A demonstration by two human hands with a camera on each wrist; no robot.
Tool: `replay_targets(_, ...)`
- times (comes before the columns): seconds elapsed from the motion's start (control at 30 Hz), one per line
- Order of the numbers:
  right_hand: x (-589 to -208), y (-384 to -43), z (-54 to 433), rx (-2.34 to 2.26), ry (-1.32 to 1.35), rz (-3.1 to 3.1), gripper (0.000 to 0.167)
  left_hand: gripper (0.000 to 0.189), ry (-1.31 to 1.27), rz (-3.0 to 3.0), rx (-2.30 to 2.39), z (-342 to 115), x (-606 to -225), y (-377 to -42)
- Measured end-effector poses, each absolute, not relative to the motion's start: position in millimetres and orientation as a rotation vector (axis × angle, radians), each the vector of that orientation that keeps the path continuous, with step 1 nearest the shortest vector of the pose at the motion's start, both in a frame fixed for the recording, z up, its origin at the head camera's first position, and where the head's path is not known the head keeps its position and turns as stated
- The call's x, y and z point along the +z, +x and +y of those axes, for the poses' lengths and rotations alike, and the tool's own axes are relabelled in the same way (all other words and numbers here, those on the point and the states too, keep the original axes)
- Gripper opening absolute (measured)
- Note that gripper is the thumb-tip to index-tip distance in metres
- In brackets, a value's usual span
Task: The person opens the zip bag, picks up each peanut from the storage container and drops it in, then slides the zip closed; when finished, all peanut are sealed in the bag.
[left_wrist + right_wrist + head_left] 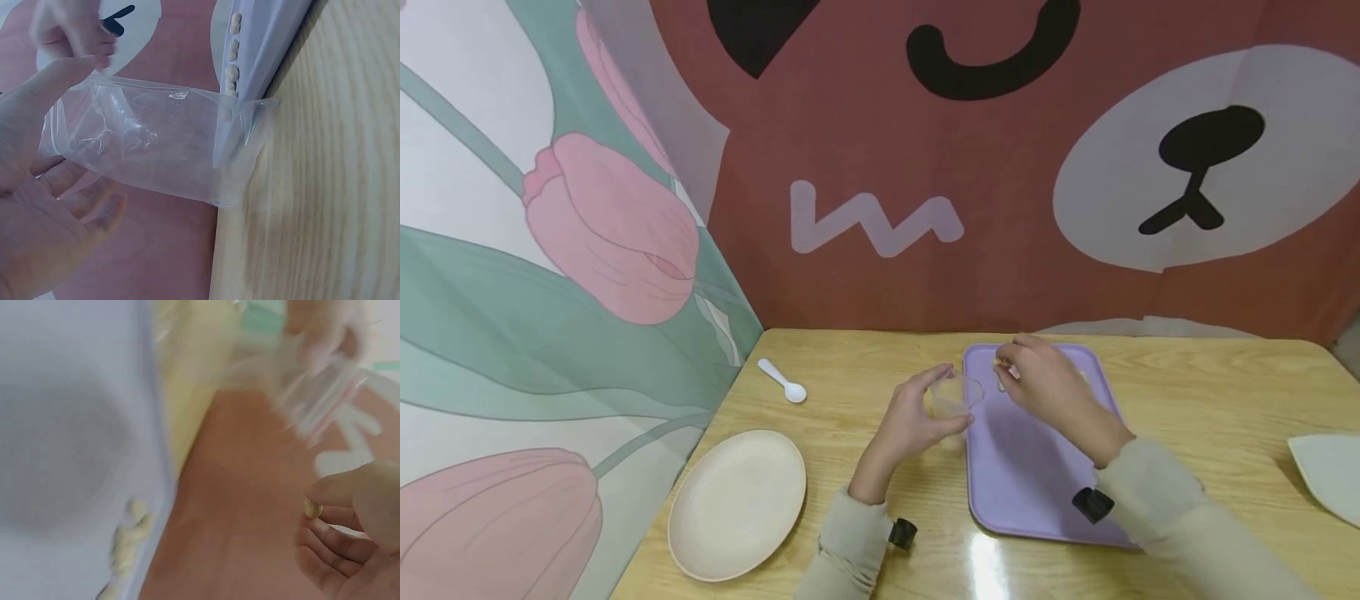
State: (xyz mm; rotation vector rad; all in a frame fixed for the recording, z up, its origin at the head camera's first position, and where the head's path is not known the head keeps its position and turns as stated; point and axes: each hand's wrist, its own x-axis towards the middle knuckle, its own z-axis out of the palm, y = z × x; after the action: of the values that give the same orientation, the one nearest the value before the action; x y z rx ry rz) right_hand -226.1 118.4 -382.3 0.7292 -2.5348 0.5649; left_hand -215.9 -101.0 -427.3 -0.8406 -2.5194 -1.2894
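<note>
Nuts [234, 50] line the tray [1030, 492] near the right grip [1047, 379], which pinches one; beside it, the left grip [913, 419] holds the bag [169, 140]. Bagging seems unfinished: several nuts lie outside, none discernible inside.

White dish [1328, 477] is cut by right edge of head view, purple tray [1022, 492] has near right corner hidden behind right sleeve [1195, 521], plastic bag [319, 400], left hand [325, 334] and pale pieces [127, 547] are blurred in right wrist view
</note>
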Motion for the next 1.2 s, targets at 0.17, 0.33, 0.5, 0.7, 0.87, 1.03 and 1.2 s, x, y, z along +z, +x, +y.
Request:
replay_targets(0.17,-371,-216,99,0.840,0.826,-2.539,0.006,0.069,-0.840,-2.525,-1.290,-102,-428,-217)
replay_targets(0.33,-371,-212,92,0.970,0.848,-2.569,0.006,0.070,-0.833,-2.528,-1.300,-102,-428,-217)
replay_targets(0.5,-371,-213,89,0.971,0.842,-2.569,0.006,0.070,-0.834,-2.531,-1.298,-103,-427,-216)
replay_targets(0.7,-372,-214,86,1.024,0.843,-2.583,0.014,0.073,-0.811,-2.563,-1.311,-104,-426,-216)
replay_targets(0.87,-371,-213,85,1.063,0.837,-2.592,0.016,0.073,-0.788,-2.582,-1.313,-103,-425,-215)
replay_targets(1.03,-371,-212,85,1.080,0.832,-2.589,0.014,0.072,-0.789,-2.581,-1.310,-103,-424,-216)
replay_targets(1.2,-372,-212,84,1.088,0.837,-2.591,0.014,0.072,-0.791,-2.582,-1.313,-104,-425,-215)
